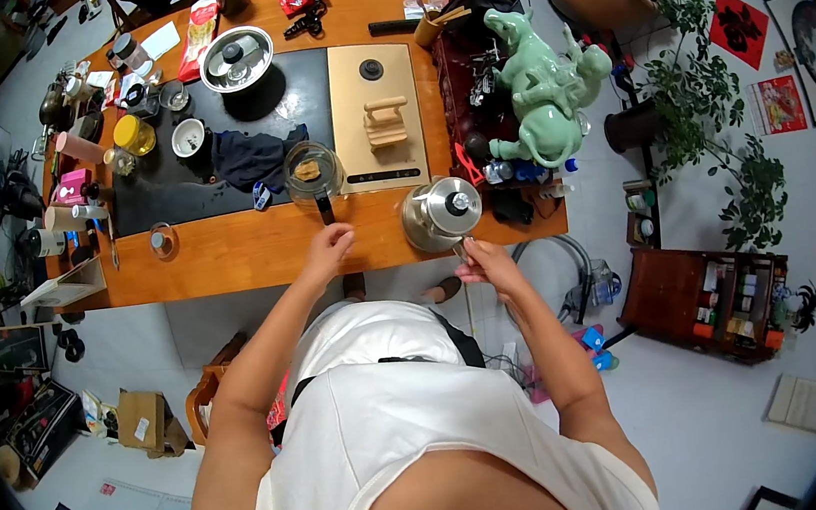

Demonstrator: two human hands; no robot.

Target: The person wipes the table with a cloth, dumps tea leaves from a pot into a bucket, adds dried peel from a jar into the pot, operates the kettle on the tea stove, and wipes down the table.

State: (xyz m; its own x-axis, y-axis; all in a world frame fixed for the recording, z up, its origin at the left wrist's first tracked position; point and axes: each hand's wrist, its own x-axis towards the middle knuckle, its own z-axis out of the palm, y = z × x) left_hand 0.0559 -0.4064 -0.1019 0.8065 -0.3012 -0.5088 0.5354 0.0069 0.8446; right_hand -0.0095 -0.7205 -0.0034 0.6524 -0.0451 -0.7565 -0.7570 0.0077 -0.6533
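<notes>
A steel kettle point(429, 216) with a lid stands at the table's front edge, right of centre. My right hand point(487, 268) is closed round its handle, which points toward me. To the left is a glass pot point(303, 181) with something brown inside and a black handle toward me. My left hand point(330, 252) is just below that handle, fingers curled and partly apart, holding nothing visible. Behind the kettle lies a gold-coloured panel point(348, 111) carrying a wooden stand point(385, 125). A dark cloth point(241, 161) lies left of the glass pot.
The wooden table point(258, 262) also holds a lidded steel pan point(236, 61), a white cup point(188, 137), a yellow-lidded jar point(133, 135) and a small glass point(163, 240). A large green figurine point(540, 89) stands at the right. Several bottles and boxes crowd the left end.
</notes>
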